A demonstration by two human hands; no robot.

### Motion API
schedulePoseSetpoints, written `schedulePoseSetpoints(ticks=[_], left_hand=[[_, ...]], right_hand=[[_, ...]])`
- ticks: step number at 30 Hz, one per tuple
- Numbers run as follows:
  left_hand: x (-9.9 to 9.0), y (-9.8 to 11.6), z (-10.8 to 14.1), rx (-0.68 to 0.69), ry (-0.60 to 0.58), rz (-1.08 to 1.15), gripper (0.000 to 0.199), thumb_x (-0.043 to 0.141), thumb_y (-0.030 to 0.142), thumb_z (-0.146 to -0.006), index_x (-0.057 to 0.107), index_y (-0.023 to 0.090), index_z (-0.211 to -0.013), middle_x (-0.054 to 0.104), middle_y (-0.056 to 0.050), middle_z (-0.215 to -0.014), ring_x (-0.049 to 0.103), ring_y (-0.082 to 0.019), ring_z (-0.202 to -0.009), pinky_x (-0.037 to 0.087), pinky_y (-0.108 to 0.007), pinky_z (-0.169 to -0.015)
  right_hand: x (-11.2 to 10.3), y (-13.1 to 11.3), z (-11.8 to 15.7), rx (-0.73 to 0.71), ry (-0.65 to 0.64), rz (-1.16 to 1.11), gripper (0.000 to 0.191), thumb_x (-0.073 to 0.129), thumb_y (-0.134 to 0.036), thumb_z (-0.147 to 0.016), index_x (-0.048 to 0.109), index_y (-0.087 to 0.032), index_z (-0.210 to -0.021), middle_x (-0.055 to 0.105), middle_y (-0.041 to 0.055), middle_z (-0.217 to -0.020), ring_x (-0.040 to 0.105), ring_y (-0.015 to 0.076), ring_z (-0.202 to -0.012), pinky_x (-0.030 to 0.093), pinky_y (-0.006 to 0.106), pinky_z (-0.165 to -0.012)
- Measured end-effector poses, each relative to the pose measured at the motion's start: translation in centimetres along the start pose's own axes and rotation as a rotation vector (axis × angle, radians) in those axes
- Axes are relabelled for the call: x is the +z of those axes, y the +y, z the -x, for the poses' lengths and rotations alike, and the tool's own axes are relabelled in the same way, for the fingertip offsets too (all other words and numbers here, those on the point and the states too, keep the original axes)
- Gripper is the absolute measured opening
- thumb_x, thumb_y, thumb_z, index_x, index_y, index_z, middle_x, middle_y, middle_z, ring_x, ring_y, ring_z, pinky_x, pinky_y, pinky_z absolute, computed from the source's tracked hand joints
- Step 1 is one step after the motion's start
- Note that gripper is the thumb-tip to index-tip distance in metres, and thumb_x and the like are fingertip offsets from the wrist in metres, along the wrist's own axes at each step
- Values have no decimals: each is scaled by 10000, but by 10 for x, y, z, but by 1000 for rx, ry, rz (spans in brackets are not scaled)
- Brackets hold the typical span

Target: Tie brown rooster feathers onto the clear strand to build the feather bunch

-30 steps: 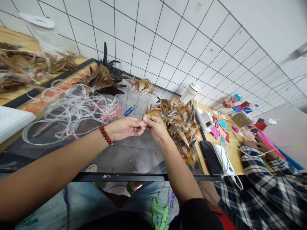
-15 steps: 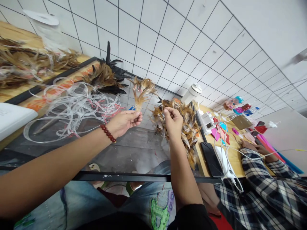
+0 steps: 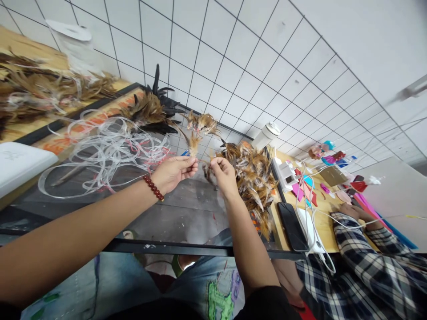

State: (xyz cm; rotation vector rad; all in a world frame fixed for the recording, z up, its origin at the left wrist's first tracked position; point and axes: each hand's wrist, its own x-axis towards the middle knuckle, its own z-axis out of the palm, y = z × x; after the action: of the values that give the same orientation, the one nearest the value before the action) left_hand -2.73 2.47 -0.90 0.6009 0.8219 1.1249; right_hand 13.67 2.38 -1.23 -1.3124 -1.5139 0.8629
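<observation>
My left hand (image 3: pixel 176 173), with a red bead bracelet on the wrist, is closed in a pinch on the base of a small tuft of tan feathers (image 3: pixel 193 146) that points upward. Close to its right, my right hand (image 3: pixel 224 175) is also closed, thumb against fingers. A thin brown feather (image 3: pixel 207 172), partly blurred, sticks out from the right fingertips toward the left hand. Just beyond the right hand lies a large pile of brown feathers (image 3: pixel 251 171). Behind the held tuft sits a smaller bunch of brown feathers (image 3: pixel 203 123).
Tangled clear strips (image 3: pixel 110 151) lie at left, near black and brown feathers (image 3: pixel 150 109). More feathers (image 3: pixel 43 91) cover the wooden surface. At right are a white bottle (image 3: pixel 266 135), a phone (image 3: pixel 292 226), a power strip (image 3: pixel 286 175) with cables, and a co-worker's plaid sleeve (image 3: pixel 353 240).
My right hand has moved left from the feather pile toward my left hand, with a brown feather now showing at its fingertips. The left hand still pinches the tan tuft.
</observation>
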Motion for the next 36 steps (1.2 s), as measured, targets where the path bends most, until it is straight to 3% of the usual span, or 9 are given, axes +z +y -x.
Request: schedulePoseSetpoints(ticks=[2,4,9,14,22,29,31,34,36], left_hand=[[0,-2,0,14,-23,-19,60,705,122,-782,696,74,-747,679,-78,-746,636,-108,-673,521,-227,-679],[0,-3,0,44,-14,-26,70,720,140,-769,706,74,-748,697,-90,-782,650,-118,-704,524,-235,-701],[1,-2,2,33,-9,-42,64,701,135,-785,720,78,-762,711,-97,-794,667,-128,-722,535,-239,-704],[3,-1,5,-35,-25,-43,53,686,114,-796,719,72,-791,711,-106,-796,656,-117,-672,504,-198,-584],[3,0,3,-55,-94,-45,60,720,115,-760,703,77,-717,656,-65,-669,594,-93,-558,434,-181,-490],[0,3,0,10,-141,-285,130,727,124,-744,685,78,-631,609,-40,-566,534,-86,-488,437,-208,-491],[-2,4,-2,60,-96,-245,142,731,142,-745,671,87,-628,595,-26,-561,528,-83,-484,432,-208,-491],[-6,5,-6,146,-5,-122,121,712,146,-767,669,89,-668,589,-14,-585,538,-75,-502,440,-198,-506],[-7,6,-8,162,23,-86,104,701,134,-776,671,84,-690,593,-16,-599,545,-73,-514,444,-189,-508]], right_hand=[[4,-3,0,101,-17,-370,218,592,-418,-788,551,-204,-789,549,-37,-677,422,80,-548,352,215,-543],[7,-6,1,161,-31,-529,242,688,-404,-701,575,-197,-753,512,-57,-631,358,62,-516,294,207,-503],[10,-6,2,161,73,-573,230,757,-348,-635,634,-195,-755,485,-69,-613,311,52,-512,256,212,-483],[13,-11,4,207,26,-645,229,749,-348,-636,623,-207,-766,464,-83,-587,312,47,-491,279,205,-479],[23,-8,10,104,5,-486,196,710,-356,-699,658,-191,-790,621,-29,-673,537,94,-629,442,235,-640],[11,6,5,-224,139,11,129,646,-300,-799,690,-192,-852,582,1,-795,519,119,-713,446,264,-716],[2,4,5,-297,51,182,123,597,-241,-838,693,-196,-901,587,19,-837,543,140,-784,448,284,-778],[-10,1,6,-383,-388,385,171,597,-170,-845,698,-232,-968,617,31,-949,557,162,-927,425,307,-884],[-13,1,8,-394,-578,512,169,624,-163,-834,702,-248,-957,617,29,-997,540,174,-979,395,327,-920]])
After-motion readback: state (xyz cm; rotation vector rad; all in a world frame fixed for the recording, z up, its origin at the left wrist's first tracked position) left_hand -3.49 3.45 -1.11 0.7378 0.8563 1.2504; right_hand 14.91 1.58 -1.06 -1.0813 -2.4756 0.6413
